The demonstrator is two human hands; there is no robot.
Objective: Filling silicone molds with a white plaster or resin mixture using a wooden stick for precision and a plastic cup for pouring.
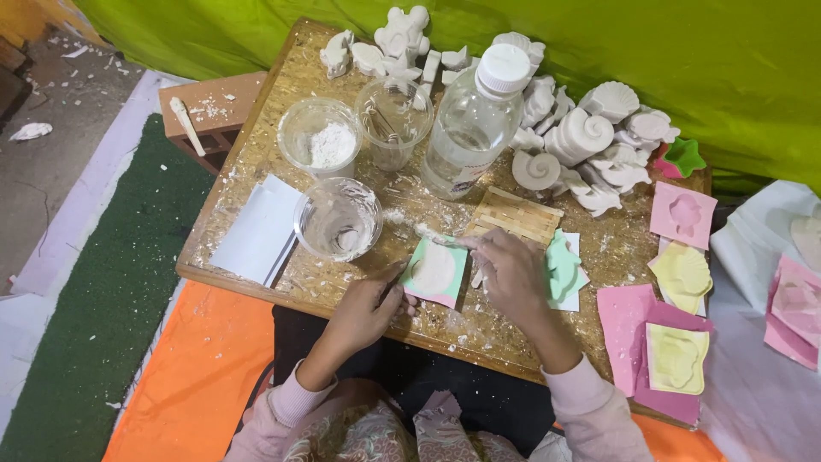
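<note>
The left hand (363, 312) is curled around a thin dark stick (395, 278), pinched between thumb and fingers, with its tip resting at the left edge of a small green mould (436, 272). The right hand (513, 274) lies just to the right of that mould, its fingers bent and pressing the mould's right edge; whether it grips anything besides the mould cannot be made out. The mould sits between the two hands near the front edge of the wooden board (256, 162), touching both. It is a pale green square, set slightly askew, with a round hollow filled level with white plaster so that the shape inside is hard to read. Behind the right hand's fingertips lies a small woven mat (516, 215), and under the wrist a second green mould (560, 265) is partly covered. To the left stand three clear plastic cups: the nearest cup (339, 219) smeared white, one cup with powder (320, 137), and another empty-looking cup (393, 120). A clear bottle (475, 120) with a white cap rises behind the mat. White plaster shells (581, 137) are heaped at the far right, and pink and yellow moulds (676, 342) lie at the board's right edge, the lowest cut off by the person's sleeve.
</note>
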